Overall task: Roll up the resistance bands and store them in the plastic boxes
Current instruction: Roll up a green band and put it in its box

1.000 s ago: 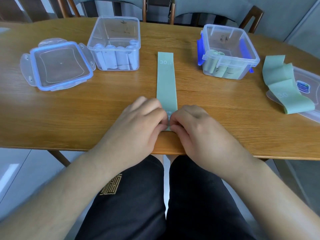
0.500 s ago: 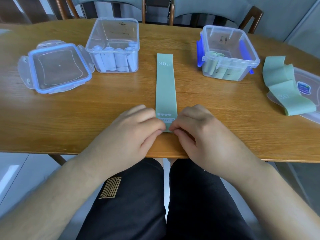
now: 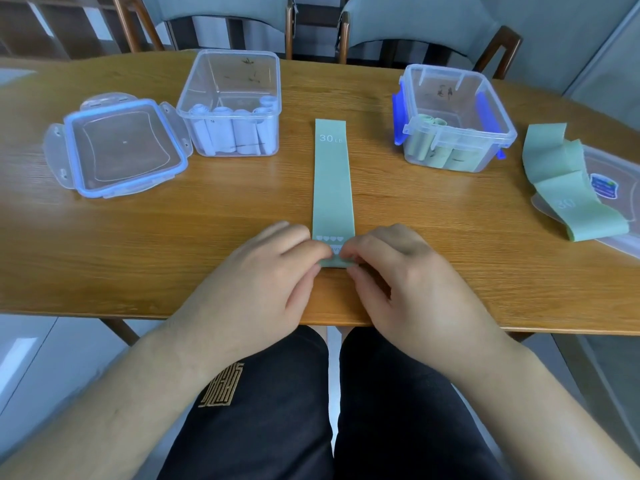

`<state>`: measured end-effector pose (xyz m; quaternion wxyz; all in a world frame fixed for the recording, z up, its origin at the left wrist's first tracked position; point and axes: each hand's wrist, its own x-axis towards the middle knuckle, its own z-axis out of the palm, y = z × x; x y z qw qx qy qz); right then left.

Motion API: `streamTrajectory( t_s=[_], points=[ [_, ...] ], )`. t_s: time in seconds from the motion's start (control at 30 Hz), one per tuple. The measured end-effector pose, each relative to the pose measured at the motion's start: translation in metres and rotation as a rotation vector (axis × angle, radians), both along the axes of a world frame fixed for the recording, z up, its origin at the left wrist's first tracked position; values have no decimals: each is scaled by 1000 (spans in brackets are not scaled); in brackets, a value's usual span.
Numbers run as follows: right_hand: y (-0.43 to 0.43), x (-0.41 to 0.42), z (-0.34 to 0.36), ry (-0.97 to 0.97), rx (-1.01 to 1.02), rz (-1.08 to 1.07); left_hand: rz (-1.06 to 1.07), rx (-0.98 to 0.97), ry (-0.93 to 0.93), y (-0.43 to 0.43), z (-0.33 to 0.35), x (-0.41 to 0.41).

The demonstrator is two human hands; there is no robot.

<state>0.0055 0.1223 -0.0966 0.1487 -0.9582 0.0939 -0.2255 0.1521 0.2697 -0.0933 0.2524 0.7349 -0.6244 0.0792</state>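
Pinching band [image 3: 333,188] near end: fingers [image 3: 313,250] of left hand [image 3: 256,275] and right hand [image 3: 408,271] meet there. Long axis runs straight away across counter [image 3: 173,244]; hands equally near.

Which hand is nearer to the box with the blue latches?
Right. The right hand lies in front of the box with blue latches, a little to its left, pinching the near end of the green band. The left hand pinches the same end, farther left.
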Motion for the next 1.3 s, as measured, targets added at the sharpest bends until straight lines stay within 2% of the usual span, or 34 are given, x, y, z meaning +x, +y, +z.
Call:
streamTrajectory(
  t_s=[0.33, 0.8, 1.17, 1.3],
  points=[
    [-1, 11, -2, -3, -39, -87, 10, 42, 3, -6, -5, 5],
    [1, 20, 1, -37, -118, -135, 23, -34, 23, -11, -10, 9],
    [-7, 21, 2, -31, -70, -69, 35, -35, 24, -18, -8, 15],
    [-10, 25, -1, -79, -48, -130, 84, -54, 56, -20, -11, 15]
  ],
)
